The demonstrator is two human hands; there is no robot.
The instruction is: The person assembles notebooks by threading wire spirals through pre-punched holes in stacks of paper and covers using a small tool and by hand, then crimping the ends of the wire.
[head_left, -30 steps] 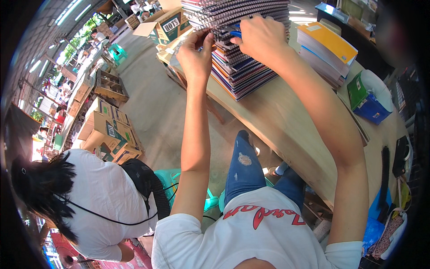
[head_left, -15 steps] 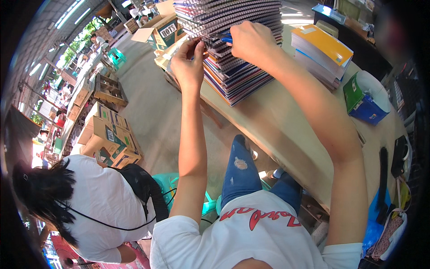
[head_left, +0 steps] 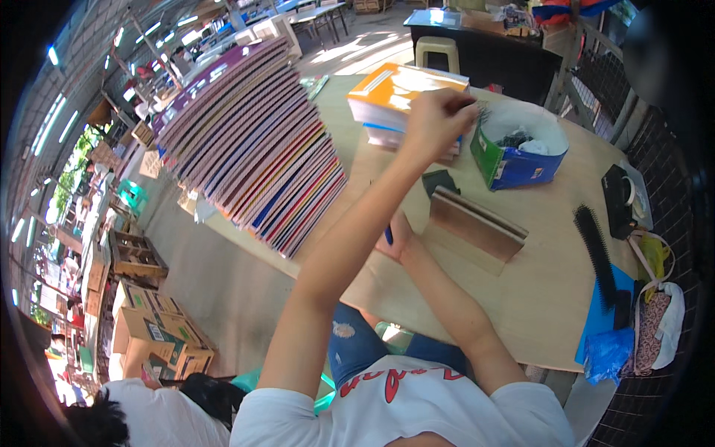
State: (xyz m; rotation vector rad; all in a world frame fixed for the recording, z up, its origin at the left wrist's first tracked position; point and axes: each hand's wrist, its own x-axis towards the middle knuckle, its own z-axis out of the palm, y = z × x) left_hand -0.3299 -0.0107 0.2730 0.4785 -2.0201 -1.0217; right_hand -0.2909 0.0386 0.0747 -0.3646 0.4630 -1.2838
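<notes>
My left hand (head_left: 439, 119) reaches across the wooden table (head_left: 536, 298). Its fingers are bunched at the rim of a green and blue box (head_left: 514, 153), and whether they hold anything is unclear. An orange-topped pile of books (head_left: 402, 89) lies just under it. My right hand (head_left: 398, 238) rests on the table behind my left forearm and grips a blue pen (head_left: 388, 235). A tall slanted stack of spiral notebooks (head_left: 253, 149) stands to the left of both hands.
A folded wooden stand (head_left: 477, 227) sits right of my right hand. A black binding comb (head_left: 596, 249), a blue sheet (head_left: 599, 313) and bags (head_left: 655, 320) lie at the table's right end. Cardboard boxes (head_left: 149, 335) and a person in white (head_left: 149, 417) are on the left.
Both hands have left the notebook stack. My left hand moved right to the green and blue box, my right hand came down to the table with the pen, and the view swung right.
</notes>
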